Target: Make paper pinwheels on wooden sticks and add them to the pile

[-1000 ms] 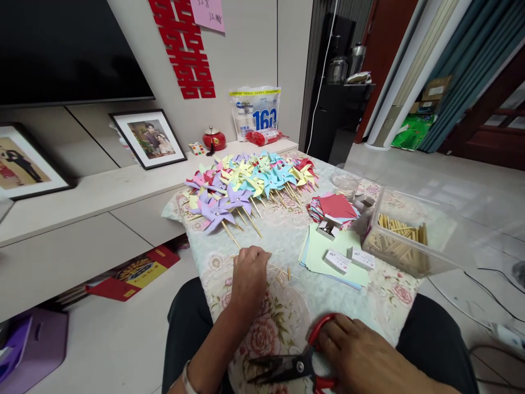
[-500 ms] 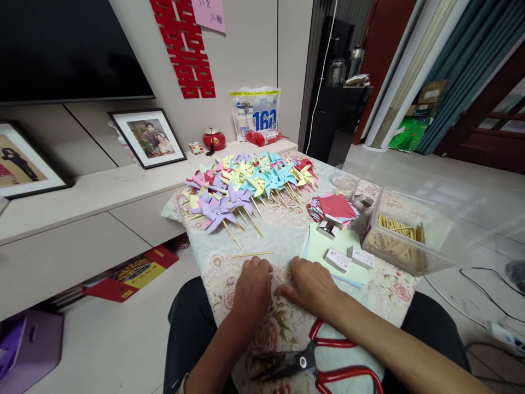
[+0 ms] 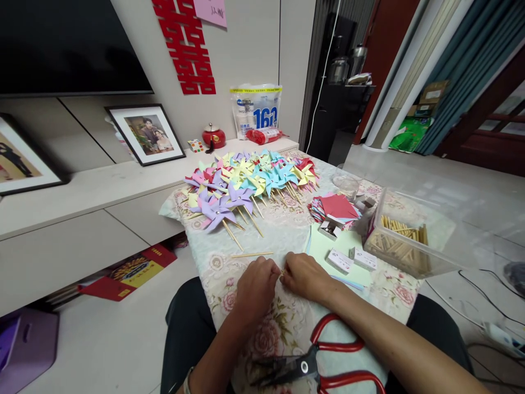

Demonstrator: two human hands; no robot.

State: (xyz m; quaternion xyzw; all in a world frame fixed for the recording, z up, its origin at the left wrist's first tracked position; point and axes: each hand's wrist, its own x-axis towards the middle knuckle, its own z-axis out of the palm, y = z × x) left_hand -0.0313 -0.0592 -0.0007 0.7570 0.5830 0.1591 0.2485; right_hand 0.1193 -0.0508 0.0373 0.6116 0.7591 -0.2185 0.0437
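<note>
Head view: floral tablecloth (image 3: 287, 230)
Left hand (image 3: 256, 287): fingertips pinched, meeting right hand (image 3: 305, 276)
Held item: too small to tell
Scissors (image 3: 315, 364): near, untouched

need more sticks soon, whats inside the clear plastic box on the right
The clear plastic box holds a layer of pale wooden sticks, lying flat and heaped towards its near side. The glare on its walls hides whether anything else lies under them.
</note>
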